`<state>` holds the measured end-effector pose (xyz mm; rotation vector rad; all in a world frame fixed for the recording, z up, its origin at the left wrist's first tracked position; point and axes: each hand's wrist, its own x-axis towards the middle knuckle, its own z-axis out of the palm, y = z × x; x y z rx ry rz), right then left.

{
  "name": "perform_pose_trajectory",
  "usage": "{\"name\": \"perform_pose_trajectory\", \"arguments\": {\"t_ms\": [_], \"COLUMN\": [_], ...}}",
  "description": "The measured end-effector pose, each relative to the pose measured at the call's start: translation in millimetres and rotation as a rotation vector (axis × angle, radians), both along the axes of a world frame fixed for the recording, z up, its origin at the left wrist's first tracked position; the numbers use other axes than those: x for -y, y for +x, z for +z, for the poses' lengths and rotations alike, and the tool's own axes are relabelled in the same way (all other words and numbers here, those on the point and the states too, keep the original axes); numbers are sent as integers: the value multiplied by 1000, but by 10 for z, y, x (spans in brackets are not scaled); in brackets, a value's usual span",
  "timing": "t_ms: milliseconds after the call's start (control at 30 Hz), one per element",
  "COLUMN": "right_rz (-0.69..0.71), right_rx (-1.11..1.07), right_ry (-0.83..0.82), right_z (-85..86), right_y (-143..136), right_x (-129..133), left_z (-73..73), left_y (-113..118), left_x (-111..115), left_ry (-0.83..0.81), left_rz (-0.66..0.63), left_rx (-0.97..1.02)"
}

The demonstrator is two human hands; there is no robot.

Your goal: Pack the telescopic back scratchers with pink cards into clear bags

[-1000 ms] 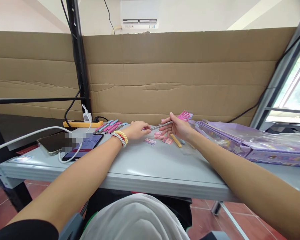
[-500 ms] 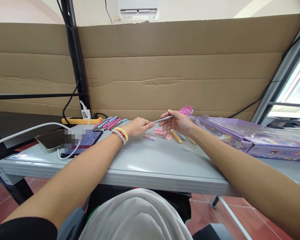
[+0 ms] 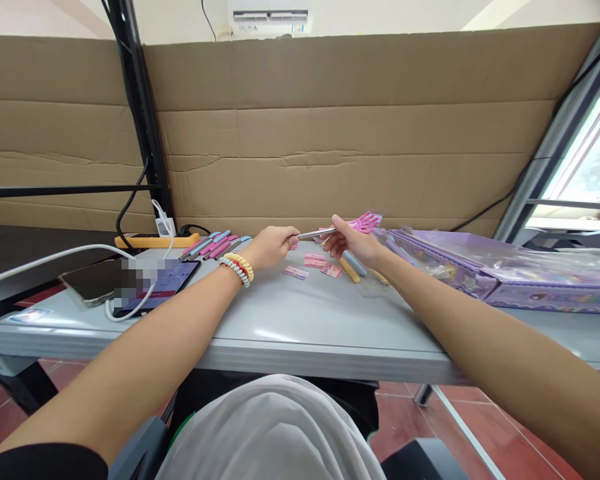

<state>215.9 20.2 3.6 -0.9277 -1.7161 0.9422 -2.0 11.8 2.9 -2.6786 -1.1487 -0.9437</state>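
Two bare hands held one metal rod (image 3: 313, 234) fitted with a pink hand-shaped head (image 3: 366, 222). The purple box (image 3: 555, 295) rested on the table (image 3: 290, 323). The rod was located to the left of the purple box, oriented roughly crosswise, with the head directed toward the box and positioned near its far left corner.

Left hand (image 3: 270, 248): the grip was closed, thumb and fingers pinching the rod at the end farther from the box. Beaded bracelets (image 3: 237, 268) encircled the wrist. Right hand (image 3: 356, 245): positioned between the left hand and the box, the grip was closed around the rod close to the head; exact contact of the curled fingers could not be determined.

Left of the box, near the right hand, lay a clear plastic wrapper (image 3: 375, 289), a blue stick (image 3: 355, 263) and a yellow stick (image 3: 349, 270). Small printed cards (image 3: 313, 260) lay farther left of the box than these sticks. A group of pink, blue and gray sticks (image 3: 215, 247) lay well left of the box, past the left hand. Farther left of the box lay a tablet (image 3: 177, 279), then a phone (image 3: 93, 280). A cardboard panel (image 3: 330, 133) stood behind the box.
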Motion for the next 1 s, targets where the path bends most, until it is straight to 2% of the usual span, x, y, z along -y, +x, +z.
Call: {"name": "perform_pose_trajectory", "arguments": {"t_ms": [167, 300, 400, 467, 500, 600, 667, 833, 1000], "right_rz": [-57, -100, -119, -217, -310, -686, -878, -1105, -1260], "right_rx": [119, 211, 411, 610, 702, 907, 986, 1036, 893], "right_ry": [137, 246, 384, 466, 476, 377, 287, 58, -104], "right_z": [-26, -18, 15, 45, 61, 106, 129, 203, 270], "right_y": [39, 36, 69, 143, 197, 409, 560, 863, 1202], "right_x": [-14, 14, 8, -33, -62, -154, -198, -211, -195], "left_z": [12, 18, 12, 8, 7, 12, 16, 17, 20], "left_y": [-9, 0, -6, -23, -34, -75, -100, -124, -110], "left_x": [54, 82, 48, 10, -10, -55, -70, -71, -73], "left_ry": [-68, -93, -62, -32, -18, 3, 2, -42, -39], "left_rz": [35, 9, 19, 83, 128, 267, 320, 343, 342], "left_rx": [33, -31, -64, -50, -38, -10, -8, -44, -43]}}
